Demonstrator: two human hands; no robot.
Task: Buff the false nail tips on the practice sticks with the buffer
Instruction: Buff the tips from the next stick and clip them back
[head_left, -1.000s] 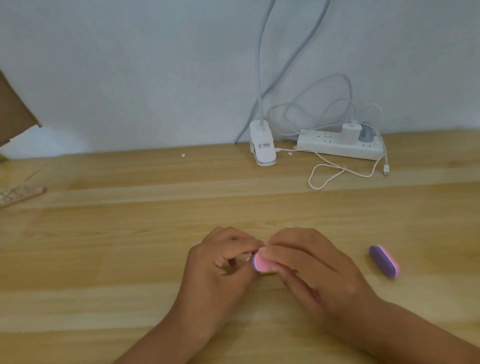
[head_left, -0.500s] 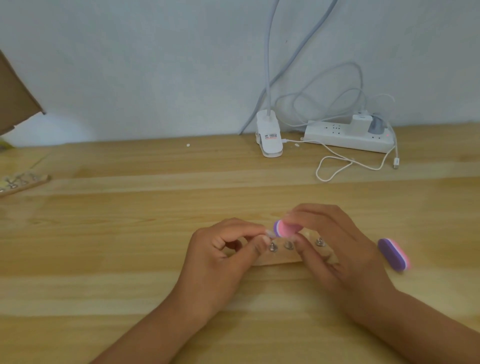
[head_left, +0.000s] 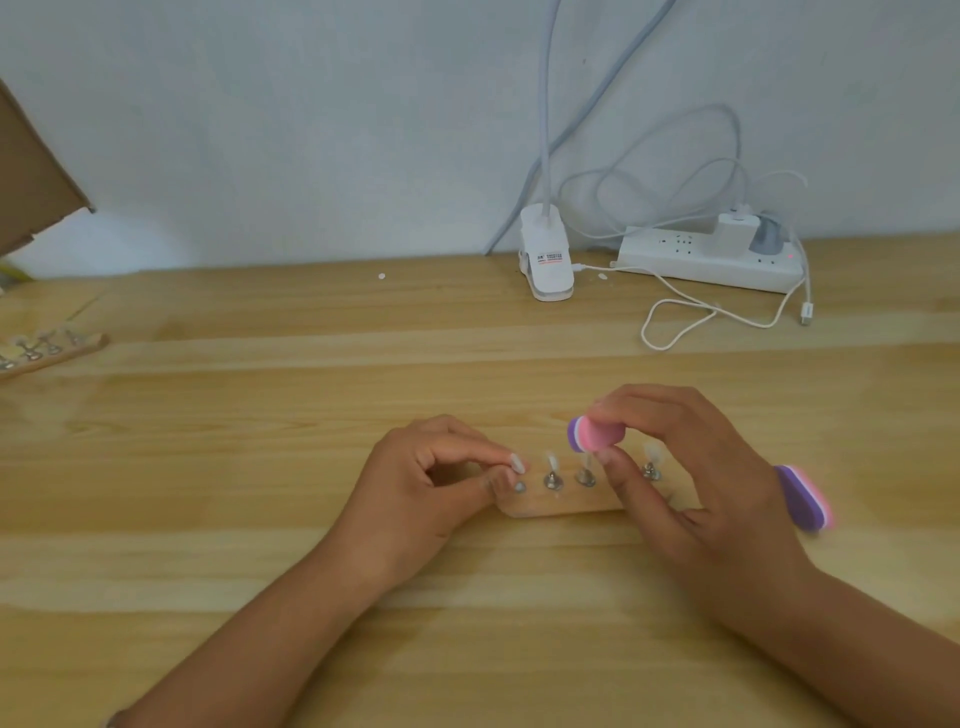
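A small wooden base (head_left: 563, 505) lies on the table in front of me with several metal practice sticks standing in it, each topped by a clear false nail tip (head_left: 551, 461). My left hand (head_left: 431, 488) pinches the leftmost stick with its nail tip (head_left: 517, 462) between thumb and forefinger. My right hand (head_left: 691, 478) grips a pink and purple buffer (head_left: 592, 434), held a little above the middle sticks and not touching them. Part of the base is hidden under my right hand.
A second pink and purple buffer (head_left: 804, 498) lies on the table to the right of my right hand. Another wooden base with sticks (head_left: 47, 349) sits at the far left. A white clip lamp base (head_left: 546, 260), power strip (head_left: 711, 260) and loose cable (head_left: 691, 312) line the wall.
My right hand has lifted the buffer up and to the right, away from the leftmost nail tip, uncovering the wooden base and its sticks. My left hand keeps its pinch on the leftmost stick.
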